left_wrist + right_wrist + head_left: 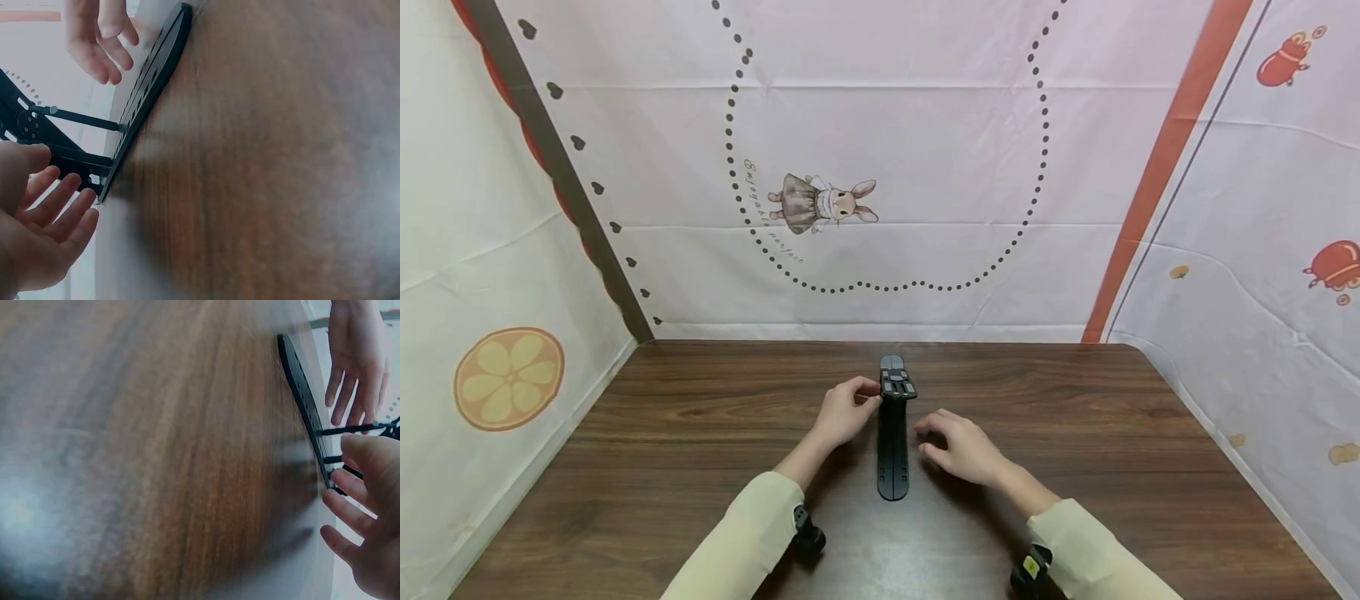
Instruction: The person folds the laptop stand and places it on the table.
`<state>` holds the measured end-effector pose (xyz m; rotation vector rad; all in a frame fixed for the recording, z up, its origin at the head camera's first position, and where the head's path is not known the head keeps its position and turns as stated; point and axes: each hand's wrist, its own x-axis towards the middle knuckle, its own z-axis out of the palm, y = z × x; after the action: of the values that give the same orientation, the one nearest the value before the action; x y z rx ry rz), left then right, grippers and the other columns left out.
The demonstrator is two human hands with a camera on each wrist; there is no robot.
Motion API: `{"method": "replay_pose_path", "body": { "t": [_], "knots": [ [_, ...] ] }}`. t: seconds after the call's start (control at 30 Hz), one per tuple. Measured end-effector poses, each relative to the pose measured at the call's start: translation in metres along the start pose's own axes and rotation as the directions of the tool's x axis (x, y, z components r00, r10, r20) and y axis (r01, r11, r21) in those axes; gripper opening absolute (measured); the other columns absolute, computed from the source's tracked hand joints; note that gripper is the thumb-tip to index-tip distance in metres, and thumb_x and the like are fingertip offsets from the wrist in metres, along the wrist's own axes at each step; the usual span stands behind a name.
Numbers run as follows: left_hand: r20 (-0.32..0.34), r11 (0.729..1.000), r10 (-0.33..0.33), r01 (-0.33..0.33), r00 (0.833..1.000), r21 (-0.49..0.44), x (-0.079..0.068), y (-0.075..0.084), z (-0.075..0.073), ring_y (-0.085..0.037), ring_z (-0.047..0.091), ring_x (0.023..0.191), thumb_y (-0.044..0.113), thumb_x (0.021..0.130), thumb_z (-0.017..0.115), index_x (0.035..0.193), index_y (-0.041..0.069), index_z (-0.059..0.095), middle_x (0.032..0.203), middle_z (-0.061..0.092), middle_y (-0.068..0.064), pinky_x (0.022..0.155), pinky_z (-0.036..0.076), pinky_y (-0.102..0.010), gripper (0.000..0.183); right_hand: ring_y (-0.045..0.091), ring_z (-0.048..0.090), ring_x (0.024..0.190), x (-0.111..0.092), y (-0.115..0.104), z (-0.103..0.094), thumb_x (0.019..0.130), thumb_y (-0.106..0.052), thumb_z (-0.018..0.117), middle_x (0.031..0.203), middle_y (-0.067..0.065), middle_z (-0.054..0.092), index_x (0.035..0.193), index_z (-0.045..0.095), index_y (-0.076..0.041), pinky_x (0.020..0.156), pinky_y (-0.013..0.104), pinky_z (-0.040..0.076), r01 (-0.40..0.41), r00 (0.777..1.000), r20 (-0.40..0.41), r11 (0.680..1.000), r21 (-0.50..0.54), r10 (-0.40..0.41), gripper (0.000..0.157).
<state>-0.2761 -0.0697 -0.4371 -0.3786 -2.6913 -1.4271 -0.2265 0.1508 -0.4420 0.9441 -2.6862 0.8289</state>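
A black folding stand [892, 454] is set up on the table, its long base with rounded ends lying flat. Hinged struts [87, 119] rise from the base to a raised top with grey pads [895, 383]. My left hand [842, 412] is at the left side of that top, fingertips right at its edge. In the left wrist view its thumb overlaps a strut while the fingers are loosely spread. My right hand [962, 448] hovers to the right of the stand, fingers relaxed and gently bent, with a gap between it and the base.
The brown wooden table [700, 483] extends around the stand. A white printed cloth [895, 167] hangs behind it, with more cloth along the left and right sides. Each wrist carries a small black camera [807, 533].
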Motion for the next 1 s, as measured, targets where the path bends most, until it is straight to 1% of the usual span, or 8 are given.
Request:
{"method": "replay_pose_path", "body": {
  "t": [0.17, 0.27, 0.4, 0.53, 0.73, 1.0],
  "knots": [
    [-0.035, 0.999, 0.01, -0.012, 0.999, -0.05, -0.004, 0.0, 0.0, -0.017, 0.064, 0.087, 0.014, 0.085, 0.066, 0.1, 0.011, 0.065, 0.097, 0.068, -0.002, 0.076, 0.052, -0.032, 0.016, 0.022, 0.063, 0.092, 0.007, 0.005, 0.003, 0.083, -0.01, 0.066, 0.102, 0.008, 0.064, 0.108, 0.062, -0.003, 0.077, 0.037, 0.052, -0.066, 0.994, -0.076, 0.994, 0.092, 0.073, 0.025],
    [-0.059, 0.997, 0.005, -0.009, 0.998, -0.075, -0.006, -0.001, 0.002, -0.015, 0.065, 0.084, 0.014, 0.082, 0.068, 0.099, 0.012, 0.065, 0.094, 0.068, -0.001, 0.074, 0.052, -0.03, 0.017, 0.022, 0.064, 0.094, 0.012, 0.007, 0.006, 0.084, -0.01, 0.065, 0.105, 0.007, 0.064, 0.11, 0.061, -0.003, 0.078, 0.037, 0.052, -0.114, 0.986, -0.104, 0.984, 0.138, 0.129, 0.027],
    [-0.079, 0.993, -0.012, 0.003, 0.997, -0.117, -0.007, -0.002, 0.006, -0.014, 0.065, 0.082, 0.014, 0.08, 0.071, 0.097, 0.012, 0.065, 0.092, 0.068, -0.002, 0.073, 0.052, -0.029, 0.018, 0.021, 0.064, 0.096, 0.019, 0.007, 0.01, 0.085, -0.011, 0.065, 0.109, 0.007, 0.065, 0.113, 0.059, -0.005, 0.081, 0.037, 0.052, -0.19, 0.97, -0.114, 0.959, 0.209, 0.217, 0.029],
    [-0.093, 0.991, -0.021, 0.008, 0.995, -0.136, -0.007, -0.003, 0.011, -0.014, 0.064, 0.082, 0.014, 0.08, 0.071, 0.096, 0.011, 0.065, 0.091, 0.068, -0.002, 0.073, 0.052, -0.029, 0.017, 0.022, 0.064, 0.095, 0.025, 0.005, 0.014, 0.085, -0.011, 0.065, 0.106, 0.009, 0.066, 0.113, 0.058, -0.009, 0.082, 0.038, 0.051, -0.242, 0.95, -0.133, 0.934, 0.264, 0.283, 0.029],
    [-0.124, 0.989, -0.038, 0.019, 0.992, -0.143, -0.006, -0.004, 0.018, -0.014, 0.065, 0.08, 0.014, 0.081, 0.07, 0.093, 0.01, 0.066, 0.09, 0.069, -0.003, 0.07, 0.053, -0.027, 0.014, 0.024, 0.064, 0.095, 0.031, 0.0, 0.02, 0.085, -0.009, 0.065, 0.103, 0.011, 0.066, 0.109, 0.059, -0.012, 0.083, 0.04, 0.05, -0.266, 0.936, -0.136, 0.907, 0.327, 0.324, 0.025],
    [-0.152, 0.985, -0.077, 0.051, 0.985, -0.165, -0.007, -0.003, 0.02, -0.016, 0.066, 0.076, 0.012, 0.082, 0.069, 0.088, 0.008, 0.068, 0.086, 0.069, -0.006, 0.063, 0.052, -0.025, 0.007, 0.022, 0.065, 0.091, 0.038, -0.003, 0.025, 0.085, -0.011, 0.065, 0.096, 0.008, 0.069, 0.098, 0.059, -0.011, 0.08, 0.039, 0.052, -0.303, 0.916, -0.158, 0.893, 0.333, 0.37, 0.015]
  ]
}}
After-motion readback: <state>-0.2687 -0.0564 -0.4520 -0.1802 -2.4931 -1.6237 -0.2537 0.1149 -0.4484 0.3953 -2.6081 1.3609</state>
